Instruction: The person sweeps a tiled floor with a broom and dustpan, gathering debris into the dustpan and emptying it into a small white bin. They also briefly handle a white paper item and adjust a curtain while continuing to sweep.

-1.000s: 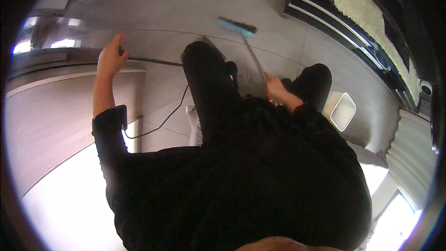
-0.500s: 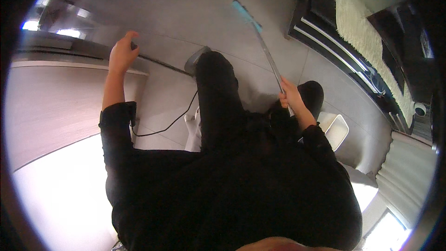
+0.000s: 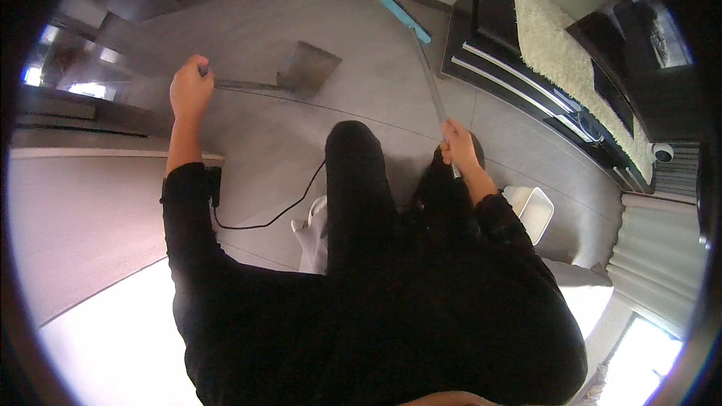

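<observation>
My left hand [image 3: 192, 89] is closed around the end of a long-handled dustpan [image 3: 310, 68]; the pan is grey and slightly blurred, out over the floor ahead of my left knee. My right hand [image 3: 461, 148] grips the thin metal handle of a broom [image 3: 434, 94]. Its narrow blue head [image 3: 405, 19] lies farther ahead, near the dark skirting of the far wall and the corner of a black cabinet. A gap of floor separates the broom head from the dustpan.
The low black cabinet [image 3: 519, 86] with a white fluffy cover [image 3: 553, 49] stands at the right. An open white bin [image 3: 535, 214] sits by my right elbow. A black cord [image 3: 282, 214] crosses the floor at left, beside a pale wooden surface [image 3: 90, 203].
The dustpan has swung forward, away from my left knee, with its pan turned more into view. My right hand has shifted slightly left and forward with the broom, and the view has moved too.
</observation>
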A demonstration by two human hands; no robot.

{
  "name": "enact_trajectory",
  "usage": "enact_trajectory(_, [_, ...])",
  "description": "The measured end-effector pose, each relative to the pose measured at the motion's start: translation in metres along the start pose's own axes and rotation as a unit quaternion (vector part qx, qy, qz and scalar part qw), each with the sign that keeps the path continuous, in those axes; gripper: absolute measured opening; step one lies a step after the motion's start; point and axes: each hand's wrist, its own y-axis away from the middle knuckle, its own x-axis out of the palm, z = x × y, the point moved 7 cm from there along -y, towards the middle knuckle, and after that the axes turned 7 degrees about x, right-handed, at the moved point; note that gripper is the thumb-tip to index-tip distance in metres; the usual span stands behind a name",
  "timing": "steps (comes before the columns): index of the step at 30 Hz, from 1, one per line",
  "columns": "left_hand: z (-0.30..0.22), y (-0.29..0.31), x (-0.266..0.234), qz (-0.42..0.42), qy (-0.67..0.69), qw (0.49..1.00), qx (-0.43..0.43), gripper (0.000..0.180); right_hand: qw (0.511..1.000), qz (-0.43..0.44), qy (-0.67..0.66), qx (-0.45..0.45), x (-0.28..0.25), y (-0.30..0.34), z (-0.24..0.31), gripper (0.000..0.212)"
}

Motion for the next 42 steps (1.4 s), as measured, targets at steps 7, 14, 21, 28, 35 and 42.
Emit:
enact_trajectory(7, [-0.045,-0.126,0.058,0.022,-0.028,0.999,0.031,0.022,0.999,-0.009,0.031,0.023,0.007,-0.067,0.025,0.043])
enact_trajectory(14, [-0.085,-0.245,0.104,0.135,-0.044,0.990,0.022,0.015,0.995,0.027,-0.025,0.095,0.029,-0.121,0.040,0.037])
enact_trajectory(21, [-0.117,-0.273,0.126,0.212,-0.096,0.972,-0.010,0.016,0.991,0.003,0.019,0.133,0.023,-0.083,0.079,0.043])
enact_trajectory(28, [-0.144,-0.249,0.141,0.290,-0.094,0.952,-0.039,0.019,0.985,0.005,0.003,0.172,0.019,-0.032,0.145,0.043])
enact_trajectory(35, [-0.122,-0.213,0.144,0.304,0.007,0.950,-0.066,0.024,0.978,-0.010,0.114,0.174,0.006,-0.033,0.211,0.048])
enact_trajectory(42, [-0.025,-0.219,0.140,0.324,0.198,0.895,-0.232,0.020,0.976,-0.077,0.065,0.191,0.016,-0.062,0.273,0.038])
